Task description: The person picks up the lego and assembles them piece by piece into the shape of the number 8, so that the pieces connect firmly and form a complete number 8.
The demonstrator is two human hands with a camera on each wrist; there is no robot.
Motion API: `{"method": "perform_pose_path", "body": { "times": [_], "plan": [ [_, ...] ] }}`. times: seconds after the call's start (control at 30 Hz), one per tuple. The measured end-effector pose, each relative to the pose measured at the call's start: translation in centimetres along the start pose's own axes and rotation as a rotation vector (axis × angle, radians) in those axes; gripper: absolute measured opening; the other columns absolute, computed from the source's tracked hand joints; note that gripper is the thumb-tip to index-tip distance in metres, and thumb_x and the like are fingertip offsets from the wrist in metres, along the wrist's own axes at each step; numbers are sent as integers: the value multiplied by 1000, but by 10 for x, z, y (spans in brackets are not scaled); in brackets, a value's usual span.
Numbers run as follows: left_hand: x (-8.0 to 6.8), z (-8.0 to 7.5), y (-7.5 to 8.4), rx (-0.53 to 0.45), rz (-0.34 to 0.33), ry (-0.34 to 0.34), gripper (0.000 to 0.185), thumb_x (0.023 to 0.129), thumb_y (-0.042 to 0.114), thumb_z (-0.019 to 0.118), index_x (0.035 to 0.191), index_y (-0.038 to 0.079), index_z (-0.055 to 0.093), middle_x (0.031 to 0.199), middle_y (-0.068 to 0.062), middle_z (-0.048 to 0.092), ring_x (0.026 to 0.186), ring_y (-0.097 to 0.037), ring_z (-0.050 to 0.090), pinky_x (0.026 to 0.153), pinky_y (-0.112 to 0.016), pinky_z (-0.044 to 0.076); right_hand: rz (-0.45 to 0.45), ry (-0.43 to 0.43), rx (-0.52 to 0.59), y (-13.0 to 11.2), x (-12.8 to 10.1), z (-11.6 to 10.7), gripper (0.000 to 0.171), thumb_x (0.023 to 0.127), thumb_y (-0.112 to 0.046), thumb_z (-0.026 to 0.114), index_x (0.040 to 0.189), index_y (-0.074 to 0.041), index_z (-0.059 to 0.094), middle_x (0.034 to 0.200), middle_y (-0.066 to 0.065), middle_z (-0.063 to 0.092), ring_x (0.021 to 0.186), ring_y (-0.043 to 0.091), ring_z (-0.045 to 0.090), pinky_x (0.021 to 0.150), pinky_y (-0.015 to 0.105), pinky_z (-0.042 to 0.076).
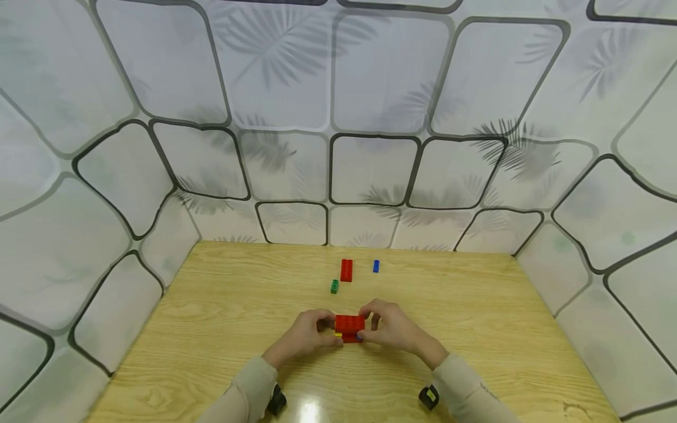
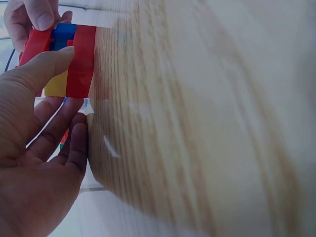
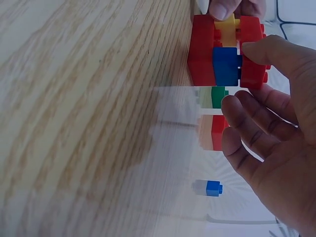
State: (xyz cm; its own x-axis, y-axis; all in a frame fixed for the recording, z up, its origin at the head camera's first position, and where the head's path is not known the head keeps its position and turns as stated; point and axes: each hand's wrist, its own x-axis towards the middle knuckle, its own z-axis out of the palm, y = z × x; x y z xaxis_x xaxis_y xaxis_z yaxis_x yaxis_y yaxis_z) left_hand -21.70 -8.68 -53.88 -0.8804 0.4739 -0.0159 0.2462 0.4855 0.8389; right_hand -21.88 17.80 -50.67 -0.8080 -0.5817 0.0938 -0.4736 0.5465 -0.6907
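Observation:
Both hands hold a small stack of toy building bricks on the table. A lower red brick (image 3: 202, 49) carries a yellow brick (image 2: 57, 85) and a blue brick (image 3: 225, 66), with an upper red brick (image 1: 350, 323) over them. Studs show in a narrow gap beneath the upper red brick in the right wrist view. My left hand (image 1: 307, 333) grips the stack's left end, its thumb near the yellow and lower red bricks. At the right end, my right hand (image 1: 394, 329) pinches the upper red brick, thumb on its near side. Some fingertips are hidden behind the stack.
Behind the stack on the wooden table (image 1: 238, 282) lie a green brick (image 1: 335, 286), another red brick (image 1: 346, 270) and a small blue brick (image 1: 376, 266). Patterned fabric walls (image 1: 370, 170) stand at the table's back and sides.

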Motion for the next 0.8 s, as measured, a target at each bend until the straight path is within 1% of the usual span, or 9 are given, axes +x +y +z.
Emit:
{"method": "perform_pose_path", "body": {
  "times": [0.33, 0.63, 0.8],
  "plan": [
    [1, 0, -1, 8, -1, -6, 33, 87, 30, 89, 114, 18, 76, 107, 8, 74, 99, -12, 65, 86, -28, 50, -6, -13, -14, -2, 0, 0, 26, 91, -19, 83, 113, -13, 71, 108, -2, 70, 82, 13, 65, 68, 21, 54],
    [1, -1, 1, 5, -8, -8, 32, 87, 30, 89, 114, 18, 76, 107, 8, 74, 100, -12, 65, 88, -31, 51, 17, -15, -29, -3, 1, 1, 27, 90, -17, 84, 114, -12, 71, 108, -2, 70, 81, 11, 64, 68, 21, 53],
    [1, -1, 0, 1, -8, -8, 31, 87, 30, 89, 113, 19, 76, 107, 8, 74, 98, -12, 64, 86, -29, 49, 26, -24, -26, -2, 1, 2, 28, 90, -18, 84, 114, -12, 70, 109, -2, 70, 81, 9, 63, 67, 21, 54]
  ]
}}
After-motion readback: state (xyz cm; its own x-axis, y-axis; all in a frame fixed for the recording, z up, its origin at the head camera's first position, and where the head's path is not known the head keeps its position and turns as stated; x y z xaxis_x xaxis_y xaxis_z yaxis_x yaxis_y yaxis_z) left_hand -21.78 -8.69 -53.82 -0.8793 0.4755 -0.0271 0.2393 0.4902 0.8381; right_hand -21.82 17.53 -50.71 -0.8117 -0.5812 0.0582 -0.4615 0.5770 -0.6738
